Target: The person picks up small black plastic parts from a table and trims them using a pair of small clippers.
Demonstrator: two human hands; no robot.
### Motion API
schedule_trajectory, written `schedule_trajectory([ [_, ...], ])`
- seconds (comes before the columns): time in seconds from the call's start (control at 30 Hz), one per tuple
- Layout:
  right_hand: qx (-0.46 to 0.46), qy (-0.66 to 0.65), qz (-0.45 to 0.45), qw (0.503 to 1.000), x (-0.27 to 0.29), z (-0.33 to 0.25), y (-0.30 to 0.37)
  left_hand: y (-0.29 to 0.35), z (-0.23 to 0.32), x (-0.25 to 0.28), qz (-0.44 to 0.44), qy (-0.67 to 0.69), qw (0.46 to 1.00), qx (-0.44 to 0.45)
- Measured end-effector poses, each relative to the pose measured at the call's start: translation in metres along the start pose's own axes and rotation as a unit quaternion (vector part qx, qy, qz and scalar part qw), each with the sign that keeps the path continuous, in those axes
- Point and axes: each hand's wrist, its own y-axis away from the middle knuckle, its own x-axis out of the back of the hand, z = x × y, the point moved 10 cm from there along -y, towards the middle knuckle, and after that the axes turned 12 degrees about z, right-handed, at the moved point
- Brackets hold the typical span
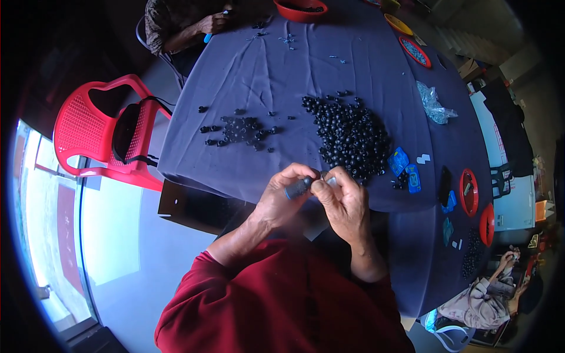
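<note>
Just off the table's near edge, my two hands meet, with fingers pinched. My left hand (276, 193) is closed around a small black rounded piece (308, 181). Along its thumb side lies a dark grey-blue cylindrical piece (295, 189); whether it is worn or held, I cannot tell. My right hand (347, 206) presses thumb and forefinger together close against the left fingertips. A small whitish bit (332, 182) shows between its fingers, its kind unclear. Beyond the hands is a large heap of black round bead-like parts (353, 135). A smaller, looser group of black parts (241, 129) lies to the left.
A grey-blue cloth (259, 76) covers the table. Blue plastic cases (414, 178) lie right of the heap, a clear bag (434, 105) and red trays (469, 193) farther right. A red chair (100, 126) stands left. One person (182, 29) sits far left, another (485, 300) lower right.
</note>
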Motion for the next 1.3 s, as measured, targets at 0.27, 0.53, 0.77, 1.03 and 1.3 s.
schedule_trajectory([
  [0.27,-0.051,-0.194,-0.068,0.977,-0.021,0.023,0.003,0.009,0.026,-0.005,0.001,-0.225,0.959,-0.172],
  [0.53,-0.106,-0.291,-0.074,0.948,-0.016,0.023,0.011,0.010,0.025,-0.008,-0.005,-0.226,0.958,-0.177],
  [0.77,-0.102,-0.252,-0.047,0.961,-0.021,0.030,0.006,0.013,0.030,-0.012,0.007,-0.323,0.923,-0.208],
  [1.03,-0.109,-0.316,-0.061,0.941,-0.022,0.033,0.013,0.010,0.021,-0.001,0.009,-0.212,0.965,-0.154],
  [1.3,-0.069,-0.151,-0.061,0.984,0.001,0.018,0.014,0.006,0.006,0.004,0.056,-0.124,0.988,-0.076],
])
